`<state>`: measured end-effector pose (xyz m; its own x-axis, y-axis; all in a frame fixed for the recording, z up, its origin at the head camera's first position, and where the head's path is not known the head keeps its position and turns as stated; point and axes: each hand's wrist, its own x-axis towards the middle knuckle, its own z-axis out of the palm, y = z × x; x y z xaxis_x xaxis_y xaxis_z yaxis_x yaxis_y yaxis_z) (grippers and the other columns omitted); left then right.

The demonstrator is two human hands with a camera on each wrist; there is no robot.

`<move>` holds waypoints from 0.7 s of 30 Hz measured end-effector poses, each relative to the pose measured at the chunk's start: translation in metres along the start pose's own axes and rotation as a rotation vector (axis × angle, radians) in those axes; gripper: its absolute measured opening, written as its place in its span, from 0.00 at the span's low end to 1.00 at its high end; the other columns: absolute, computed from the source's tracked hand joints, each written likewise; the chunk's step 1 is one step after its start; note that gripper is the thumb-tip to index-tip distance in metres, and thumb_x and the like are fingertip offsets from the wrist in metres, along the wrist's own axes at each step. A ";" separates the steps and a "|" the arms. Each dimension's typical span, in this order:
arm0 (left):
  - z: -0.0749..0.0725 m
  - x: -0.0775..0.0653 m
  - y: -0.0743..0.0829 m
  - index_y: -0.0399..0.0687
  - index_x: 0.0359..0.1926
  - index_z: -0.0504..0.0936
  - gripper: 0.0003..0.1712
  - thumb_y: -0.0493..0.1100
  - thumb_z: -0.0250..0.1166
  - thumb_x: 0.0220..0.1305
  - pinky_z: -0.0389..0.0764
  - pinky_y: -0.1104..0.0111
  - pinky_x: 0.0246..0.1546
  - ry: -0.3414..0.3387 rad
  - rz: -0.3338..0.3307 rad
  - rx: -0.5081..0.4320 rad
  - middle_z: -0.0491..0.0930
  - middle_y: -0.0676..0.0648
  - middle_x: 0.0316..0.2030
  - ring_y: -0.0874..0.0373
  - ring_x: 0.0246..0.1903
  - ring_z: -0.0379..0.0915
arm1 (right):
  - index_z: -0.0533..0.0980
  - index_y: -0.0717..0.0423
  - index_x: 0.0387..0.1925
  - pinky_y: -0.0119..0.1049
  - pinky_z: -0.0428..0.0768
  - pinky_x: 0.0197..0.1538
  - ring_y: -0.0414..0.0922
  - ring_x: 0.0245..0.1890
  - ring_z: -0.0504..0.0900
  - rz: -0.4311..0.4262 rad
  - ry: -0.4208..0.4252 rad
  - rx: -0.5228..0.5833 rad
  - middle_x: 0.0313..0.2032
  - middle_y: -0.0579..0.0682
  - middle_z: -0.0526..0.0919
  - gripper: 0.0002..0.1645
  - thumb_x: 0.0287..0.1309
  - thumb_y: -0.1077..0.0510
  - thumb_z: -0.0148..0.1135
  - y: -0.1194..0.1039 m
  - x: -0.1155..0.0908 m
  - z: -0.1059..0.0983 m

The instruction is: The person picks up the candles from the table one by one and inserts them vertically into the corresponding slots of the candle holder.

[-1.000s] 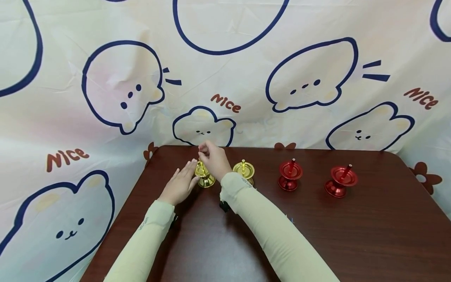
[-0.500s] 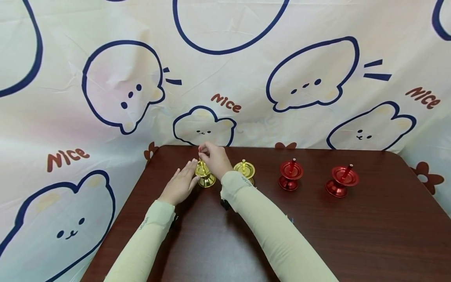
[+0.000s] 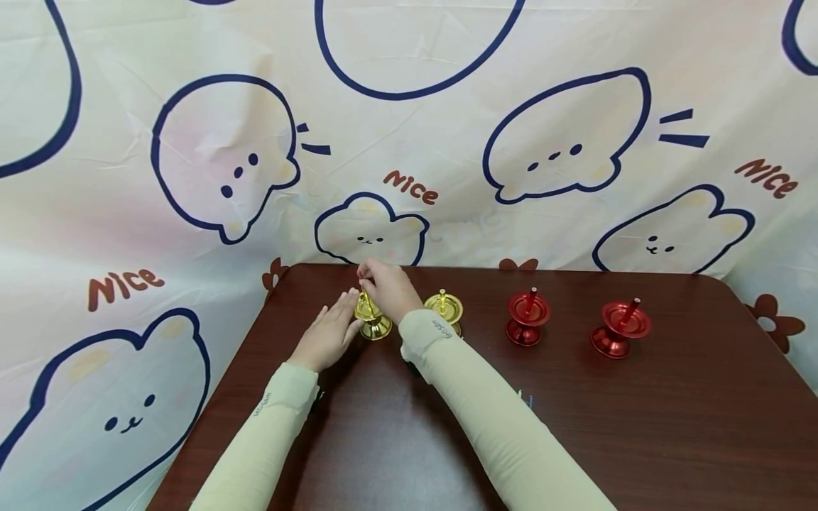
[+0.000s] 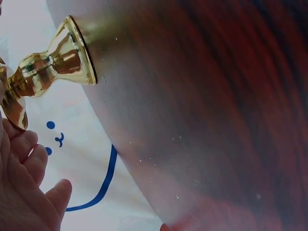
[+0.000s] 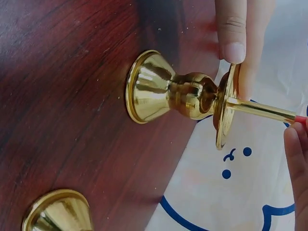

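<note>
In the head view, the left gold holder (image 3: 374, 325) stands upright at ten o'clock on the table (image 3: 383, 433). At its eight o'clock, the left hand (image 3: 324, 333) lays straight, ungripping fingers against the dish rim. At one o'clock, the right hand (image 3: 390, 287) pinches a small red piece (image 5: 300, 119) at the stem's tip. Another gold holder (image 3: 444, 309) and two red holders (image 3: 527, 312) line up toward three o'clock.

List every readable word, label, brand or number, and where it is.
"Nice": backdrop, lower left, brown letters
"Nice": backdrop, centre
"Nice": backdrop, right
Left sleeve cuff: print, too small to read
Right sleeve cuff: print, too small to read
Leftmost gold stand: none visible
</note>
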<state>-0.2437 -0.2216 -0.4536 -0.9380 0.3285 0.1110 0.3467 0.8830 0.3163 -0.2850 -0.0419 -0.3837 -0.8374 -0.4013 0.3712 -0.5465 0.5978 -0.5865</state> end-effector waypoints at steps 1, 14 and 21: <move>0.000 0.000 0.000 0.42 0.80 0.50 0.38 0.53 0.50 0.81 0.51 0.43 0.74 -0.001 -0.001 -0.002 0.50 0.41 0.79 0.46 0.78 0.45 | 0.79 0.56 0.46 0.35 0.82 0.50 0.44 0.46 0.86 0.002 -0.002 -0.002 0.44 0.50 0.88 0.05 0.70 0.61 0.62 0.000 0.000 0.000; 0.002 -0.002 -0.001 0.42 0.81 0.50 0.38 0.52 0.50 0.80 0.52 0.41 0.73 0.000 0.006 0.002 0.51 0.41 0.79 0.46 0.78 0.46 | 0.80 0.57 0.46 0.34 0.82 0.49 0.43 0.44 0.86 0.033 -0.011 0.039 0.43 0.50 0.87 0.06 0.70 0.61 0.63 0.000 0.000 0.003; 0.002 0.000 -0.002 0.41 0.80 0.51 0.37 0.52 0.50 0.81 0.52 0.41 0.73 0.006 0.010 -0.008 0.50 0.41 0.79 0.46 0.78 0.45 | 0.80 0.58 0.48 0.34 0.82 0.51 0.44 0.47 0.86 0.059 0.013 0.131 0.45 0.51 0.87 0.08 0.70 0.61 0.63 0.000 -0.003 0.002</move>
<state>-0.2444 -0.2223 -0.4561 -0.9346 0.3349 0.1197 0.3557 0.8772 0.3226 -0.2823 -0.0420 -0.3870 -0.8685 -0.3587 0.3421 -0.4906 0.5242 -0.6961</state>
